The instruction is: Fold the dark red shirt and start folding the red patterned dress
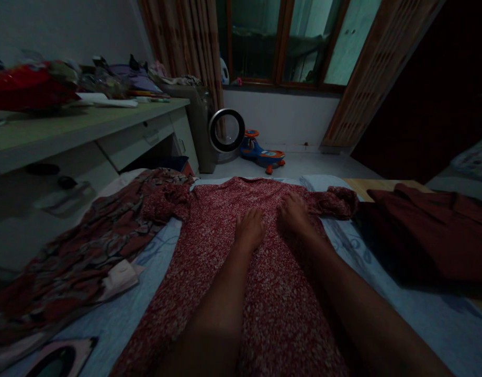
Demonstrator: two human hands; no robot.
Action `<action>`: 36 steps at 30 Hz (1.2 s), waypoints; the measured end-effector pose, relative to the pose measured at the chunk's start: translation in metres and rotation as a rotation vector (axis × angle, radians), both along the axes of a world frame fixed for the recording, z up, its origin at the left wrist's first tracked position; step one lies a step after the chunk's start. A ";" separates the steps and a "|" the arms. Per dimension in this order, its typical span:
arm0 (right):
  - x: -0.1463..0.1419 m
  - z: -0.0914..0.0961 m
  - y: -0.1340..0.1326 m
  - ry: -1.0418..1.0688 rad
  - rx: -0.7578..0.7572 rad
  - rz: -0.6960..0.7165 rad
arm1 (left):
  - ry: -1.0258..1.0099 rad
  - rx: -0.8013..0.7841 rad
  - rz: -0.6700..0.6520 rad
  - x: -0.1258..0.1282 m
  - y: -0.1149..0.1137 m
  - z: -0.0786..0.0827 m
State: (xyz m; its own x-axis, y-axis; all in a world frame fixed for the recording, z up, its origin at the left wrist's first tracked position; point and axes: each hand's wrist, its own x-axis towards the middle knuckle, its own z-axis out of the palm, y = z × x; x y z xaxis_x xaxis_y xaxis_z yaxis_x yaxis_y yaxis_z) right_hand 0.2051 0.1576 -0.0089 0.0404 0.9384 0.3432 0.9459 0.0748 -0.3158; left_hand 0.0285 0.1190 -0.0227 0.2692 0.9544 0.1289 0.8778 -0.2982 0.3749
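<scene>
A red dress with a fine white speckle [228,272] lies spread lengthwise on the bed, its sleeves bunched out to each side. My left hand [249,228] rests palm-down on its upper part, fingers lying flat on the cloth. My right hand [294,211] lies flat beside it, a little farther up, near the right sleeve [335,202]. Neither hand grips the fabric.
A patterned dark red garment [87,251] lies to the left, a plain maroon one [433,235] to the right, on the pale bedsheet [382,277]. A cluttered desk with drawers [87,131] stands at left. A ring-shaped fan [226,131] and a toy ride-on car [262,152] sit below the window.
</scene>
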 end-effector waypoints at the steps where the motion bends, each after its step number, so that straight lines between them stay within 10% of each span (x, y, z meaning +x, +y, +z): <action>1: -0.016 0.001 0.000 0.092 -0.011 0.087 | -0.019 0.005 0.008 -0.001 0.001 0.000; 6: -0.068 -0.009 -0.005 0.454 -0.017 0.161 | -0.089 0.013 0.027 -0.007 0.004 0.001; 26: -0.079 -0.012 -0.030 0.021 -0.080 0.186 | -0.221 0.023 0.185 -0.019 0.019 -0.001; 36: -0.082 -0.012 -0.031 -0.044 -0.077 0.176 | 0.101 0.130 0.061 -0.172 0.033 0.003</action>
